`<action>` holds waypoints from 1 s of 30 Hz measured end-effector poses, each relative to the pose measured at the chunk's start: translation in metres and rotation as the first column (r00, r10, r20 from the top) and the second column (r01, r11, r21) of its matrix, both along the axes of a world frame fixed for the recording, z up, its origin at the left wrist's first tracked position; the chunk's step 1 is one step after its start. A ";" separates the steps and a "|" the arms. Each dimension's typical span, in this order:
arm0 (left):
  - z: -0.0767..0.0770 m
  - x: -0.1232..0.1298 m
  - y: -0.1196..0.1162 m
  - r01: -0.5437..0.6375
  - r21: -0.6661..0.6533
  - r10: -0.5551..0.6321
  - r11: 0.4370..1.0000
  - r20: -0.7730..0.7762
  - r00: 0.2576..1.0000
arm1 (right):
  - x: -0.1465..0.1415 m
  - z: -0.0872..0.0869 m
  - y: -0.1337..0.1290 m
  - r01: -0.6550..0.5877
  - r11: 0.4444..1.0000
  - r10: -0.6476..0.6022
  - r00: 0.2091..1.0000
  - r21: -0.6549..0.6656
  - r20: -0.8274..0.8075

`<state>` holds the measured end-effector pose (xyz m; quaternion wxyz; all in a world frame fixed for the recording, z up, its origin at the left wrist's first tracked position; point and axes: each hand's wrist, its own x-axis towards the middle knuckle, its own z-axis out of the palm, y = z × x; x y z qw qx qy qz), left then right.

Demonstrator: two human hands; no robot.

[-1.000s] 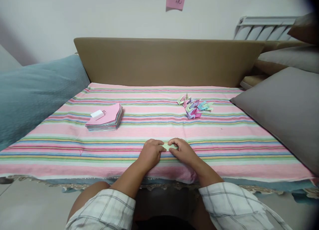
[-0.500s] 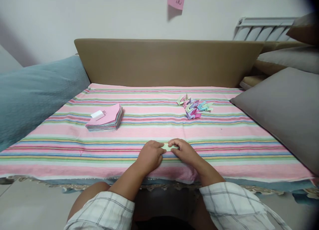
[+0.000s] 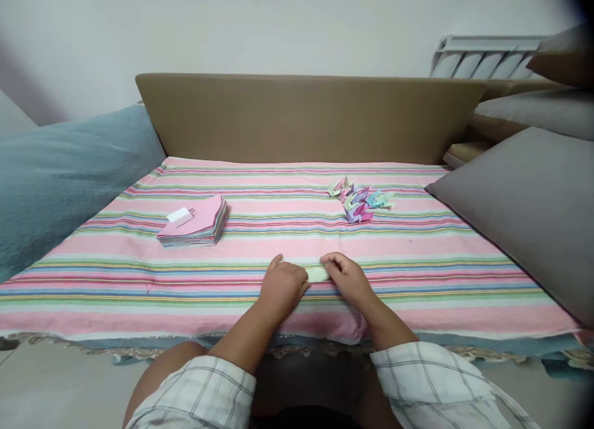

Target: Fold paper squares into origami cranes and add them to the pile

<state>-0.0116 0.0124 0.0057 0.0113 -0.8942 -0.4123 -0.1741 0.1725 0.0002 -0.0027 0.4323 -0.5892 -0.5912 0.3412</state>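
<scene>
Between my two hands is a small strip of folded pale green paper (image 3: 317,274), low over the striped cloth. My left hand (image 3: 282,288) is closed on its left end, the thumb raised and the other fingers curled. My right hand (image 3: 346,279) pinches the paper's right end between thumb and fingertips. The fingers cover both ends, so the folds there are hidden. Beyond my right hand lies a cluster of folded paper cranes (image 3: 359,203) in green, pink, purple and blue.
Striped cloth (image 3: 260,231) covers the seat. On the left a stack of coloured paper (image 3: 199,221) carries a white plug adapter (image 3: 180,216). A blue cushion (image 3: 69,169) bounds the left, grey pillows (image 3: 524,200) the right, and a brown backrest (image 3: 306,116) the far side.
My left thumb has lifted off the paper and now points up. My right hand has shifted slightly right, and more of the green strip shows. The view has tilted down a little.
</scene>
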 end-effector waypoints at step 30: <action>0.009 0.018 -0.012 0.454 -0.662 0.648 0.596 0.731 0.214 | -0.033 0.001 -0.010 -0.067 0.997 0.026 0.767 -0.041 -0.641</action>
